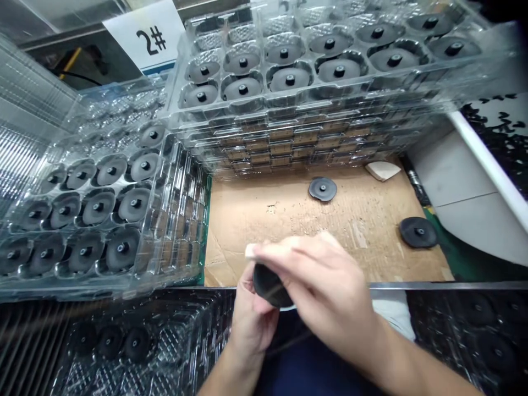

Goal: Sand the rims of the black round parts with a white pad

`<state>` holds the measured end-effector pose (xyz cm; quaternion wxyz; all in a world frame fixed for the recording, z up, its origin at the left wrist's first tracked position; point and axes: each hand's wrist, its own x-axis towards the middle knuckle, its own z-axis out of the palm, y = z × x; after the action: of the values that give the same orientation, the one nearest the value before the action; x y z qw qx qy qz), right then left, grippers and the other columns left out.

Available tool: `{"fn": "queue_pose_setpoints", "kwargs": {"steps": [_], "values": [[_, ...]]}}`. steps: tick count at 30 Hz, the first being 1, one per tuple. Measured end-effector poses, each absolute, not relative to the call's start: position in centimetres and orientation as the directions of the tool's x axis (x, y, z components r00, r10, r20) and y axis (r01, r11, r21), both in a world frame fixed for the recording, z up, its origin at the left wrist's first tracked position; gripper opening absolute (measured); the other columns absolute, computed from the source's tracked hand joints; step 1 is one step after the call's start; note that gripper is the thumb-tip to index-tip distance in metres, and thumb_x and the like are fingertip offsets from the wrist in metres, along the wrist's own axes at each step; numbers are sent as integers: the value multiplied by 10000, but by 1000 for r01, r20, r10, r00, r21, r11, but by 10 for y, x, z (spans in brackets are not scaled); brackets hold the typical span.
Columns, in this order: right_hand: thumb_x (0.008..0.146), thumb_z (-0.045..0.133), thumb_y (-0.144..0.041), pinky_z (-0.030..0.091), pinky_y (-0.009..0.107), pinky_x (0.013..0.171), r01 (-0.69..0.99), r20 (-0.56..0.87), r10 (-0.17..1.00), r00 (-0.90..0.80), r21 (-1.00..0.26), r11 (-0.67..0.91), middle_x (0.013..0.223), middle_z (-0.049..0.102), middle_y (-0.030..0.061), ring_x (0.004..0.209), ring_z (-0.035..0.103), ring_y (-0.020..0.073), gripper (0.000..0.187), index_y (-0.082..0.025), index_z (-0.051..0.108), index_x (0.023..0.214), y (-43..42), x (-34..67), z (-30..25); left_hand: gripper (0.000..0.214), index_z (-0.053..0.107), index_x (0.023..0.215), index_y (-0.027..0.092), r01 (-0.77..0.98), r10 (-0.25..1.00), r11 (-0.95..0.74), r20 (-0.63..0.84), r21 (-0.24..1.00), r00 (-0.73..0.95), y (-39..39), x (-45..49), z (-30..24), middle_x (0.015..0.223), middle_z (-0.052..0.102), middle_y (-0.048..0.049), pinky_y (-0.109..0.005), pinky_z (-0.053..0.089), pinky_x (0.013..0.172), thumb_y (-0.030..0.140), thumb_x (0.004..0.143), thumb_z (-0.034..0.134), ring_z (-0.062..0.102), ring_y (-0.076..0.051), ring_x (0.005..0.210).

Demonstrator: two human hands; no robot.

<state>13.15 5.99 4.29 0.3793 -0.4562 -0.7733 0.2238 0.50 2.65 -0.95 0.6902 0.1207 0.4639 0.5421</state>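
Note:
My left hand grips a black disc by its edge, close to the front edge of the bench. Over the disc passes my right hand, its fingers closed on a small white pad that shows only at the fingertips. Most of the pad is hidden, and I cannot tell whether it touches the disc. On the cardboard beyond my hands lies another black disc with a central stud. A further black disc rests at the cardboard's right side.
Stacked clear trays with black discs stand at the back, and more trays at the left. A cream wedge-shaped piece lies on the cardboard. At the right is a white-edged bin near small black pieces. Below left is another tray.

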Motion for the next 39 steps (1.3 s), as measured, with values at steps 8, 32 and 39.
{"fn": "queue_pose_setpoints", "kwargs": {"steps": [8,32,39], "values": [[909,482,-132,405,311,673,560,407,874,-266,-672,484,858,700,60,727,593,170,239,-132,664,1063,62,131,48,583,698,1039,286,-677,909,292,-417,676,-25,30,4,-7,1034,725,6,-185,493,837,393,488,853,644,-187,977],[899,522,-185,506,230,687,382,204,969,-137,-892,242,979,669,40,842,622,149,216,-212,624,1089,41,158,32,566,617,1159,277,-725,840,483,-492,491,226,24,2,1,1185,663,-27,-230,517,859,332,626,796,624,-200,1058],[890,440,-83,523,270,671,403,71,855,-514,-860,314,856,647,60,738,612,163,250,-139,651,1012,46,136,51,614,623,1127,270,-663,794,528,-587,531,162,16,1,-9,1153,672,-27,-260,502,893,212,556,842,612,-215,1078]]}}
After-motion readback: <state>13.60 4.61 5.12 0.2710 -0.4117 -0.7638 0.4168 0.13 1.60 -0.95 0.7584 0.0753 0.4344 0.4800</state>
